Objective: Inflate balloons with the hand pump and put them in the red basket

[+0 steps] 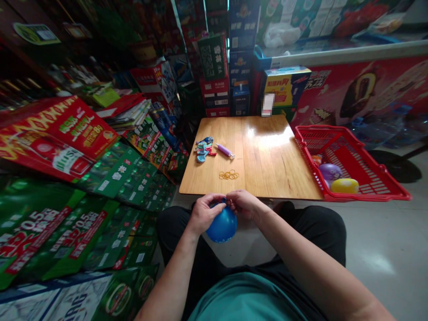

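A blue inflated balloon [222, 226] hangs below my two hands, in front of the table's near edge. My left hand [206, 213] is closed on it near the neck, the thumb lying along its top. Beside it, my right hand [245, 204] pinches at the balloon's neck; whether a rubber band is between those fingers I cannot tell. On the wooden table [267, 165] lie several yellow rubber bands [229, 174], a purple hand pump [225, 150] and a small pile of uninflated balloons [203, 149].
A red plastic basket [354, 154] at the right holds a purple balloon [330, 171] and a yellow balloon [345, 186]. Green beer cartons [110, 178] are stacked close on the left. More boxes [216, 87] and a red-fronted freezer [327, 93] stand behind the table.
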A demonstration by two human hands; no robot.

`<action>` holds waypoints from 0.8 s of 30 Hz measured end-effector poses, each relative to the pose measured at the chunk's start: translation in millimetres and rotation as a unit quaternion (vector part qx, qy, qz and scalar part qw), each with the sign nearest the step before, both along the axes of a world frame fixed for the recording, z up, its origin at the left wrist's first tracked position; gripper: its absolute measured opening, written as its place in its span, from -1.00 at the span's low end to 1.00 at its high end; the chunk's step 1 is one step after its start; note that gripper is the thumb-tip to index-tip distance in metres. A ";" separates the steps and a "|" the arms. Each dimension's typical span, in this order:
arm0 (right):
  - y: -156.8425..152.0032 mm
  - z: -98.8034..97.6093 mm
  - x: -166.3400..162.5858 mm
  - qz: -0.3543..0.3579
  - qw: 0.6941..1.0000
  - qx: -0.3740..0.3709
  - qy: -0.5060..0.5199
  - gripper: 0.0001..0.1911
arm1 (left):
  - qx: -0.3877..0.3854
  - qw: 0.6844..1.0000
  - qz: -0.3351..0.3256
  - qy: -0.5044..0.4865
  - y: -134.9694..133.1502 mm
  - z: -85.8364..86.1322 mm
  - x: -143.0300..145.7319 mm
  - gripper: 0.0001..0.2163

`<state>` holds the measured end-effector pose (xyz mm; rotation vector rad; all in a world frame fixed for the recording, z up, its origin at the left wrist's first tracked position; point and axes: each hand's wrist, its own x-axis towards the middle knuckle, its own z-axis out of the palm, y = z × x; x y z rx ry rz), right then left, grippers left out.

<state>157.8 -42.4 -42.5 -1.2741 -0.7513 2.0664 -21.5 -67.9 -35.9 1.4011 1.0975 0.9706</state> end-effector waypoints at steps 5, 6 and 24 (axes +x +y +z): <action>-1.8 -3.0 3.0 -0.011 0.999 -0.016 0.040 -0.83 | 0.031 0.999 -0.038 -0.002 2.0 1.6 -3.9 -0.81; -2.6 -2.8 3.2 -0.011 0.999 -0.016 0.047 -0.84 | 0.035 0.999 -0.033 -0.008 2.7 0.6 -4.0 -0.83; -14.0 -21.3 2.1 -0.025 0.988 -0.048 0.145 -0.92 | 0.009 0.999 -0.021 0.047 1.5 -1.1 4.1 -0.88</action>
